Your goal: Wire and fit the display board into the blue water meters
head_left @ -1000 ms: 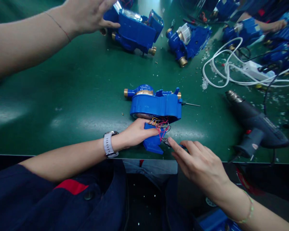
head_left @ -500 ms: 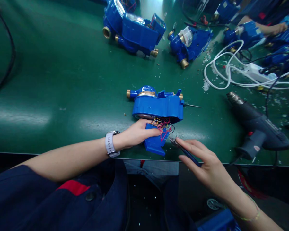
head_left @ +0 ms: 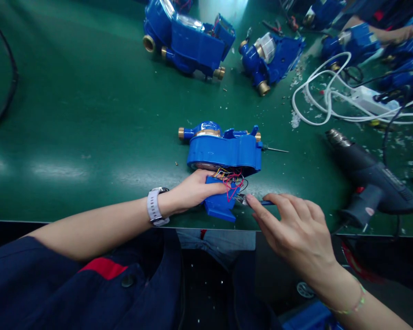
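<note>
My left hand (head_left: pixel 196 190) is closed on a blue plastic cover (head_left: pixel 219 206), its thumb lying across the top near thin red, black, yellow and white wires (head_left: pixel 231 185). Those wires run up into a blue water meter (head_left: pixel 225 152) with brass pipe ends, which lies on the bench just beyond the hand. My right hand (head_left: pixel 292 224) grips small pliers (head_left: pixel 241 199) with dark handles. Their metal jaws are at the cover's right edge, close to the wires; whether they pinch anything is too small to tell. A thin metal shaft (head_left: pixel 277 150) sticks out beyond the meter's right end.
On the right of the green bench (head_left: pixel 89 114) lies a heat gun (head_left: pixel 371 172). Behind it are a white power strip (head_left: pixel 375 101) and looped white cable (head_left: pixel 316 121). More blue meters (head_left: pixel 199 43) stand at the back. A co-worker's arm (head_left: pixel 394 34) shows top right.
My right hand has turned and brought the pliers leftward and up, from just off the cover to its right edge by the wires. The left hand keeps its hold.
</note>
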The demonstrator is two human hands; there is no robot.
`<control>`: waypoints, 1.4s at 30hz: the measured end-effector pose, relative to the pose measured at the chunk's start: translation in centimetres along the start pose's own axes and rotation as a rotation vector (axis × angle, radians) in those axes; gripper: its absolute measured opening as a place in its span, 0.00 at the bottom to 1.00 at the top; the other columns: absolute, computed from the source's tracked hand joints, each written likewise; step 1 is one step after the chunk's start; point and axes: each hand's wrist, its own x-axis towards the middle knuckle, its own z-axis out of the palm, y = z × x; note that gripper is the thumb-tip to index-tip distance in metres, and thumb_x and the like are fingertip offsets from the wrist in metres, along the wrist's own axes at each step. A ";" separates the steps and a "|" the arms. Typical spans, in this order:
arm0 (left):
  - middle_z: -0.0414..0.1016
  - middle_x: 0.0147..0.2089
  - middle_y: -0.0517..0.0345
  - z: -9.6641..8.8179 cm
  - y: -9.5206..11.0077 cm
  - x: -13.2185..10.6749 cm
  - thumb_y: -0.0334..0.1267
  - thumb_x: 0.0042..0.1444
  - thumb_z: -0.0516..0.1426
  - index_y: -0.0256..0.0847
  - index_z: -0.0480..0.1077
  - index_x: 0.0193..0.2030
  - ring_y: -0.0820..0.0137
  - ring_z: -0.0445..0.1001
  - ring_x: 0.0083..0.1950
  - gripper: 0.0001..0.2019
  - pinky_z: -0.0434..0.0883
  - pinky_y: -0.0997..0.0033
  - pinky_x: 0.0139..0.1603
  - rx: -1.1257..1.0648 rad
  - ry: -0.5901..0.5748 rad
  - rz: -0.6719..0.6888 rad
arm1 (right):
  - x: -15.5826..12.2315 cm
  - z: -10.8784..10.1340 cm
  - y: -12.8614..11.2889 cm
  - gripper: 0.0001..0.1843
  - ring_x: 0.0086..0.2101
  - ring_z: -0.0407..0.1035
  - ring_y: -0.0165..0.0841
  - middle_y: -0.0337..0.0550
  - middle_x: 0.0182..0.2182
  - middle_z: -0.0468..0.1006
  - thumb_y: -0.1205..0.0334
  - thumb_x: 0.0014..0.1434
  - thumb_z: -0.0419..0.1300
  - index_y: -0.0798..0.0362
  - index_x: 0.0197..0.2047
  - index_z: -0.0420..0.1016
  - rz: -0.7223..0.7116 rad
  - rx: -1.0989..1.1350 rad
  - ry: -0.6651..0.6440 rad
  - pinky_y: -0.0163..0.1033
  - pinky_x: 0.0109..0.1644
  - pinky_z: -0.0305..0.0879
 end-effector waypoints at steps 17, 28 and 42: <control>0.82 0.45 0.52 0.1 -0.1 0.1 0.36 0.52 0.62 0.38 0.78 0.42 0.64 0.78 0.46 0.11 0.71 0.62 0.53 -0.047 0.027 0.053 | -0.6 2.5 -1.5 0.21 0.38 0.71 0.35 0.49 0.42 0.77 0.67 0.66 0.56 0.53 0.61 0.69 0.329 0.720 0.096 0.41 0.41 0.68; 0.81 0.47 0.52 0.3 -0.5 -0.3 0.41 0.52 0.65 0.38 0.76 0.47 0.65 0.77 0.48 0.16 0.71 0.65 0.53 -0.071 0.022 0.013 | -2.2 4.3 -5.4 0.24 0.43 0.69 0.35 0.42 0.46 0.75 0.63 0.64 0.59 0.40 0.62 0.68 0.851 1.178 0.234 0.45 0.49 0.67; 0.80 0.50 0.51 0.7 -1.3 -0.9 0.45 0.55 0.64 0.40 0.75 0.50 0.64 0.78 0.48 0.18 0.73 0.67 0.51 -0.011 0.076 0.050 | -0.6 3.2 -5.9 0.24 0.46 0.64 0.45 0.53 0.47 0.69 0.67 0.64 0.56 0.52 0.64 0.63 0.591 0.441 0.211 0.53 0.48 0.63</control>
